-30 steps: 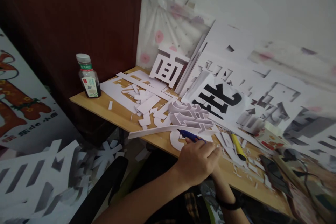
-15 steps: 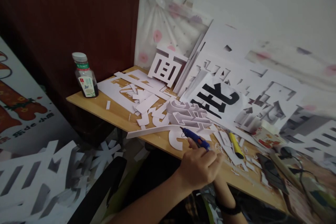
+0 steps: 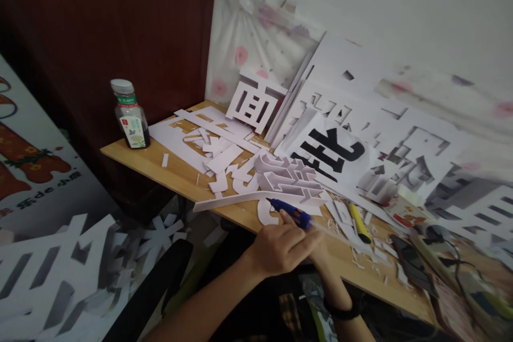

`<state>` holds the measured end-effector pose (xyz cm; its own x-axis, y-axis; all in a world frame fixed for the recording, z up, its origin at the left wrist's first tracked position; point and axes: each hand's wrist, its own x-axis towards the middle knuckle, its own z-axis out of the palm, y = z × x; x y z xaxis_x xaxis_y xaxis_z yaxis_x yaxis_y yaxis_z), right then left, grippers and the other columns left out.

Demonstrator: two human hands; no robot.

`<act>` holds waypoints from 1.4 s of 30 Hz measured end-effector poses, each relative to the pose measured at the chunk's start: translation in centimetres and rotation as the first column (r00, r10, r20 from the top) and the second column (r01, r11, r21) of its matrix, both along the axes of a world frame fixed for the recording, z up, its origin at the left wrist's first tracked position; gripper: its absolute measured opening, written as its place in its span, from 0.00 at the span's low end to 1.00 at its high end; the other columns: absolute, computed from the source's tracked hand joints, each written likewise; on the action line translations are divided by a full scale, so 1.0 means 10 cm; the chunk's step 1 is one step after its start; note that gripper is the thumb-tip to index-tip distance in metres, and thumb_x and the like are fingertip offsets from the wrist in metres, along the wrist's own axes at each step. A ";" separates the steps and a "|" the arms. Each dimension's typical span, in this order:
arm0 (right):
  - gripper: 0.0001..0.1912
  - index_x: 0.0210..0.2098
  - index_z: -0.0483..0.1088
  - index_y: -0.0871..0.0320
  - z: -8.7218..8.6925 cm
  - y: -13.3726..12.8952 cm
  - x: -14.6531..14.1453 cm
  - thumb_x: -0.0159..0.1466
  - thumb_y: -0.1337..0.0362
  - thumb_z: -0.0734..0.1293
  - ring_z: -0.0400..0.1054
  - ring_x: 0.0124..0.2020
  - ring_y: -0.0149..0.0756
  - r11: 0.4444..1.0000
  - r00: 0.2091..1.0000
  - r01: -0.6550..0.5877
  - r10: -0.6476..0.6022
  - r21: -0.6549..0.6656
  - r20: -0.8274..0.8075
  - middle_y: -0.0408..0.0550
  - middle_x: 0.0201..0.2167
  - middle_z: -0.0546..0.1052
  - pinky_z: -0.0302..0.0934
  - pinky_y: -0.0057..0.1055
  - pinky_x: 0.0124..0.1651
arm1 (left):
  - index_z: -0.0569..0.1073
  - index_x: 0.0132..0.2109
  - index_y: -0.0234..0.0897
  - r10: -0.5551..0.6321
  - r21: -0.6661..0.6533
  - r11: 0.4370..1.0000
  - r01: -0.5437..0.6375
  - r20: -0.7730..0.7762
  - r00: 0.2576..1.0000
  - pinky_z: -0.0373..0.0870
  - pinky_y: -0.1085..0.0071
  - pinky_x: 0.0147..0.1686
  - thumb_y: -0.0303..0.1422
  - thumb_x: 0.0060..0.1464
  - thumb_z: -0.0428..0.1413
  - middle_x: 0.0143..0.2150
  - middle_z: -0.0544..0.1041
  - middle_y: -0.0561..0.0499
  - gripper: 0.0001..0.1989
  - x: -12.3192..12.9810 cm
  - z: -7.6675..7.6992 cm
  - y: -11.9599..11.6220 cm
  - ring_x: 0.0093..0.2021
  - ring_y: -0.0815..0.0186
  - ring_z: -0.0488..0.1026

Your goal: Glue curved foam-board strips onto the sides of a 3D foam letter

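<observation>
At the far left, a large white cut-out (image 3: 52, 272) is being seen beside the wooden table (image 3: 172, 177), below its top. On the table's left end, a dark-filled bottle (image 3: 133, 125) is being kept upright. Rightward, white scraps (image 3: 222, 159) are being left in a loose heap, with a long white strip (image 3: 224, 202) being laid in front of them. Near the table edge, a curved white piece (image 3: 266, 214) is being overlapped by the strip in this view.

The left hand (image 3: 276, 248) is being held with fingers curled, crossed in front of the other hand. The white raised character (image 3: 288, 179) is being supported on the table, just beyond the blue glue gun (image 3: 295, 215), whose tip is being pointed leftward. The right hand (image 3: 318, 250) is being partly hidden by the left; the two are being held together at the gun's rear. Which one is clamped on it cannot be told.

The gun appears to be being readied or handled between applications; for any gluing, a steady grip and careful tip placement would be being called for. Farther right, a yellow tube (image 3: 359, 223) is being left among trimmings.
</observation>
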<state>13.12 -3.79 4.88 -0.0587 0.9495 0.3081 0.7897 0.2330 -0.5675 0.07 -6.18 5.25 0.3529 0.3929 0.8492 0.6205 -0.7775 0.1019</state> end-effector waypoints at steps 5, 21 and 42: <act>0.31 0.17 0.67 0.55 0.26 0.17 0.03 0.64 0.38 0.58 0.70 0.25 0.36 0.962 0.995 -0.048 0.021 -0.268 -0.100 0.45 0.19 0.73 0.65 0.34 0.37 | 0.72 0.30 0.37 -0.087 -0.024 0.996 0.085 -0.077 0.993 0.60 0.72 0.20 0.30 0.62 0.49 0.21 0.70 0.55 0.13 -0.27 -0.43 -0.10 0.22 0.70 0.70; 0.32 0.17 0.66 0.55 0.16 0.36 -0.13 0.61 0.35 0.60 0.69 0.22 0.37 0.931 0.999 0.037 -0.048 -0.363 -0.020 0.44 0.15 0.71 0.63 0.34 0.34 | 0.60 0.65 0.24 -0.111 -0.529 0.836 -0.144 -0.420 0.900 0.73 0.67 0.25 0.24 0.59 0.48 0.34 0.80 0.46 0.27 -0.48 -0.84 -0.11 0.31 0.60 0.79; 0.31 0.16 0.64 0.54 0.16 0.24 -0.12 0.59 0.34 0.61 0.61 0.18 0.33 0.915 0.997 0.072 -0.063 -0.396 0.036 0.40 0.12 0.65 0.56 0.31 0.26 | 0.65 0.62 0.26 -0.138 -0.569 0.816 -0.105 -0.368 0.920 0.76 0.66 0.29 0.25 0.58 0.49 0.36 0.82 0.43 0.24 -0.52 -0.82 -0.08 0.33 0.58 0.81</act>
<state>11.92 -1.38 6.45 0.0076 0.9954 -0.0953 0.8088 -0.0622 -0.5848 -5.13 -6.97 -2.96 0.6043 0.7492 0.2712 0.6912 -0.6622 0.2893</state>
